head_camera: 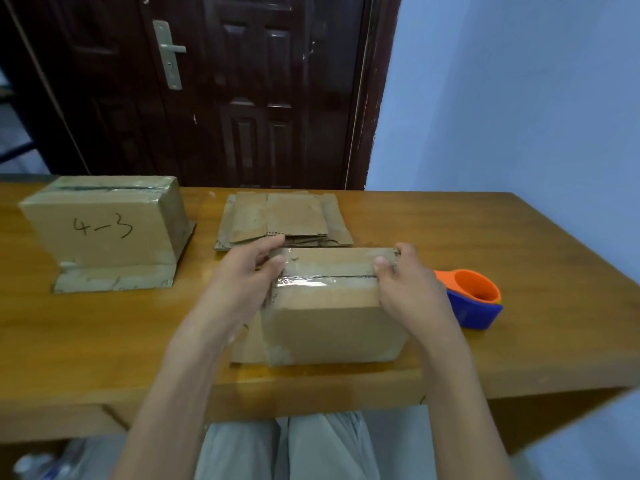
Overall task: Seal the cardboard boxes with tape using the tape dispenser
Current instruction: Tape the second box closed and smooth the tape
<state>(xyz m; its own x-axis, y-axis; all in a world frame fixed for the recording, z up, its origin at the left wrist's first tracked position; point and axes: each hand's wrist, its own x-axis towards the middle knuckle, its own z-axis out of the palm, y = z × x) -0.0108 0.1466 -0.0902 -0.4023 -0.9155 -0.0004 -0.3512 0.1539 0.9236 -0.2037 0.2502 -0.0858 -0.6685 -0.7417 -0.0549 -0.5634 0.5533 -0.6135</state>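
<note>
Left hand and right hand grip opposite ends of taped cardboard box on desk (tape dispenser just right, untouched).

A brown cardboard box is sitting upright near the table's front edge, a strip of clear tape lying along its closed top seam. A second box — marked "4-3", taped on top — is standing well apart at the far left. The tape dispenser — orange and blue — is resting just beside the near box's right side.
</note>
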